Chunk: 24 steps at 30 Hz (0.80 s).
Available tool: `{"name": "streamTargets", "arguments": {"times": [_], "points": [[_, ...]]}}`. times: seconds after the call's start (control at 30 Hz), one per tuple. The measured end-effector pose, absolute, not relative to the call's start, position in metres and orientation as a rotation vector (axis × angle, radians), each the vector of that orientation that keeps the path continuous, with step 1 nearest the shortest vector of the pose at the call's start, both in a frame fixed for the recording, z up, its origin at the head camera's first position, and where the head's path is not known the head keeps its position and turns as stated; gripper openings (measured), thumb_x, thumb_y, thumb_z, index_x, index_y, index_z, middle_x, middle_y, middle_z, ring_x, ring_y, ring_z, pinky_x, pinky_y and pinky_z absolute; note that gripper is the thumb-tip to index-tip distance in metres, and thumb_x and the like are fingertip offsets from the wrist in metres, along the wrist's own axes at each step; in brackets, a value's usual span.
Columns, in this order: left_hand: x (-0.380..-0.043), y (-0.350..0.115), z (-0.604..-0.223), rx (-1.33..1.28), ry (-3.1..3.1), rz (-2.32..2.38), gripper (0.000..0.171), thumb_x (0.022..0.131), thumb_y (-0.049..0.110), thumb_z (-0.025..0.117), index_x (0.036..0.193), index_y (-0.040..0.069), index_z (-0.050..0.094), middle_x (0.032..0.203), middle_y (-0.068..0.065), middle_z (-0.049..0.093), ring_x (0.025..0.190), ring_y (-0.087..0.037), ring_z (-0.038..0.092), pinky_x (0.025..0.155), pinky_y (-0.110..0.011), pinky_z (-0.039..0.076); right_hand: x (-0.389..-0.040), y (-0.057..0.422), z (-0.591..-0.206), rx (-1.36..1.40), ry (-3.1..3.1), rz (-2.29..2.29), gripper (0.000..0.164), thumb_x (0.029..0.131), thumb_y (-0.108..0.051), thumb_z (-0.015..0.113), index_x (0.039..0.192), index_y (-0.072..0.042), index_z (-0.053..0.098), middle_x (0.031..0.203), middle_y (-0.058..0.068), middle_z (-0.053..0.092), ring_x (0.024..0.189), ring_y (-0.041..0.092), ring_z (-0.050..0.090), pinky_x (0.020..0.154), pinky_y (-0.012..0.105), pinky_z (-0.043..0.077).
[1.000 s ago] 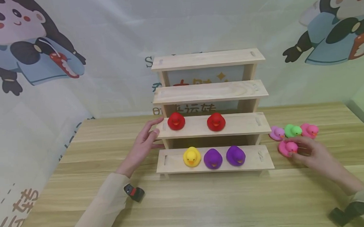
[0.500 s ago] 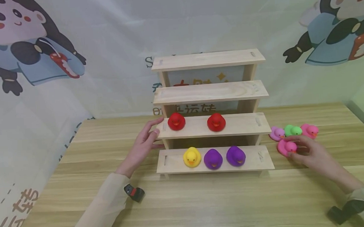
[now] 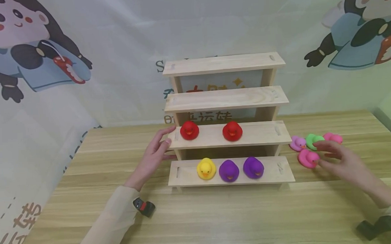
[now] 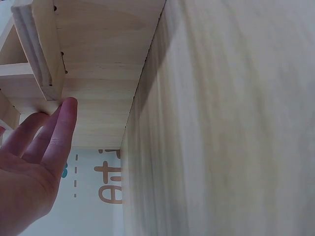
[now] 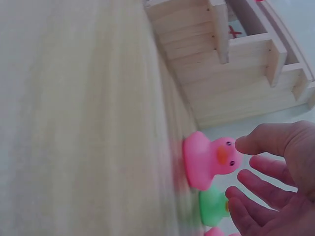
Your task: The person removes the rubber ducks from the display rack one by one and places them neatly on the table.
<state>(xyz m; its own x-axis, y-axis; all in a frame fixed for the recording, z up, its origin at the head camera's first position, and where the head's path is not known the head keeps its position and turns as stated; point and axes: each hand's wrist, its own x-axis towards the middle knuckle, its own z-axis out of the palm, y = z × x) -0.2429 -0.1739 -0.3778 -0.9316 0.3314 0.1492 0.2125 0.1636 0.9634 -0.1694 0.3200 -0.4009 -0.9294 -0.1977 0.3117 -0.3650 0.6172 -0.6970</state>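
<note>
My left hand (image 3: 152,153) touches the left end of the stepped wooden shelf (image 3: 261,133) at its second step from the bottom. In the left wrist view, its fingers (image 4: 61,132) lie fairly straight against the wood. Beside the front pink rubber duck (image 3: 308,158), my right hand (image 3: 343,163) is spread. In the right wrist view, its thumb (image 5: 256,140) is by the duck's head; I cannot tell whether it touches. Just behind that duck sit a light purple duck (image 3: 297,143), a green duck (image 3: 314,141) and another pink duck (image 3: 334,137), partly hidden by my right hand.
Two red ducks (image 3: 189,130) stand on the second step. On the lowest step are a yellow duck (image 3: 206,169) and two dark purple ducks (image 3: 229,170). The shelf stands on a wood-grain table (image 3: 203,220), with a printed cloth (image 3: 124,67) behind.
My right hand's fingers have come off the front pink duck and drawn slightly right, spreading apart. That duck stays on the table. The left hand has not moved.
</note>
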Motion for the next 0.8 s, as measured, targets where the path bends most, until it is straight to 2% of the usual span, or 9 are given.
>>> {"name": "streamTargets", "arguments": {"times": [0.07, 0.1, 0.2, 0.27, 0.3, 0.43, 0.57, 0.73, 0.8], "points": [[-0.243, -0.174, -0.378, 0.547, 2.318, 1.901, 0.042, 0.106, 0.021, 0.037, 0.147, 0.011, 0.036, 0.152, -0.014, 0.027, 0.12, -0.043, 0.049, 0.082, -0.05, 0.053, -0.17, 0.321, -0.399, 0.464, -2.621, 1.191, 0.041, 0.081, 0.012, 0.068, 0.12, 0.012, 0.055, 0.114, -0.013, 0.056, 0.101, -0.015, 0.047, 0.083, 0.003, 0.037], [-0.243, -0.174, -0.378, 0.548, 2.317, 1.904, 0.042, 0.106, 0.021, 0.037, 0.147, 0.01, 0.036, 0.152, -0.014, 0.027, 0.12, -0.043, 0.049, 0.082, -0.05, 0.053, -0.169, 0.321, -0.398, 0.461, -2.624, 1.193, 0.041, 0.082, 0.011, 0.068, 0.12, 0.012, 0.055, 0.115, -0.011, 0.057, 0.101, -0.015, 0.046, 0.083, 0.003, 0.037], [-0.243, -0.174, -0.378, 0.546, 2.314, 1.906, 0.042, 0.106, 0.021, 0.037, 0.147, 0.01, 0.036, 0.152, -0.015, 0.027, 0.12, -0.043, 0.05, 0.082, -0.049, 0.053, -0.168, 0.321, -0.393, 0.454, -2.634, 1.192, 0.04, 0.083, 0.011, 0.067, 0.121, 0.012, 0.054, 0.118, 0.011, 0.06, 0.101, -0.016, 0.045, 0.082, 0.003, 0.037], [-0.243, -0.174, -0.378, 0.546, 2.311, 1.909, 0.042, 0.106, 0.021, 0.037, 0.147, 0.01, 0.036, 0.152, -0.015, 0.027, 0.12, -0.043, 0.049, 0.082, -0.049, 0.053, -0.168, 0.32, -0.391, 0.443, -2.642, 1.19, 0.038, 0.084, 0.009, 0.067, 0.12, 0.01, 0.055, 0.118, 0.021, 0.058, 0.101, -0.016, 0.045, 0.082, 0.003, 0.038], [-0.243, -0.174, -0.378, 0.544, 2.31, 1.91, 0.042, 0.106, 0.021, 0.037, 0.147, 0.01, 0.036, 0.152, -0.015, 0.027, 0.12, -0.043, 0.05, 0.082, -0.049, 0.053, -0.168, 0.319, -0.39, 0.444, -2.645, 1.189, 0.037, 0.084, 0.009, 0.067, 0.12, 0.009, 0.055, 0.119, 0.021, 0.058, 0.101, -0.016, 0.045, 0.082, 0.003, 0.038], [-0.243, -0.174, -0.378, 0.543, 2.316, 1.905, 0.042, 0.106, 0.021, 0.037, 0.147, 0.011, 0.036, 0.152, -0.014, 0.026, 0.12, -0.043, 0.049, 0.082, -0.05, 0.053, -0.17, 0.317, -0.386, 0.434, -2.647, 1.184, 0.035, 0.085, 0.006, 0.068, 0.117, 0.005, 0.055, 0.117, 0.006, 0.057, 0.101, -0.015, 0.048, 0.083, 0.004, 0.038], [-0.243, -0.174, -0.378, 0.547, 2.323, 1.898, 0.042, 0.106, 0.022, 0.037, 0.147, 0.011, 0.036, 0.153, -0.014, 0.026, 0.12, -0.044, 0.049, 0.082, -0.05, 0.053, -0.171, 0.316, -0.379, 0.381, -2.689, 1.171, 0.039, 0.087, 0.001, 0.068, 0.123, 0.002, 0.054, 0.119, 0.007, 0.057, 0.099, -0.014, 0.047, 0.079, 0.004, 0.04], [-0.244, -0.174, -0.379, 0.549, 2.324, 1.901, 0.043, 0.106, 0.022, 0.038, 0.147, 0.011, 0.036, 0.153, -0.014, 0.026, 0.12, -0.044, 0.049, 0.081, -0.05, 0.053, -0.173, 0.307, -0.368, 0.392, -2.627, 1.217, 0.04, 0.087, 0.004, 0.066, 0.126, 0.005, 0.054, 0.113, -0.023, 0.054, 0.099, -0.015, 0.049, 0.08, 0.004, 0.041], [-0.244, -0.174, -0.379, 0.553, 2.323, 1.902, 0.043, 0.106, 0.022, 0.038, 0.147, 0.011, 0.036, 0.153, -0.014, 0.026, 0.121, -0.044, 0.049, 0.082, -0.05, 0.053, -0.175, 0.302, -0.364, 0.421, -2.57, 1.242, 0.038, 0.087, 0.007, 0.065, 0.123, 0.007, 0.054, 0.11, -0.03, 0.052, 0.1, -0.015, 0.05, 0.082, 0.004, 0.04]]}}
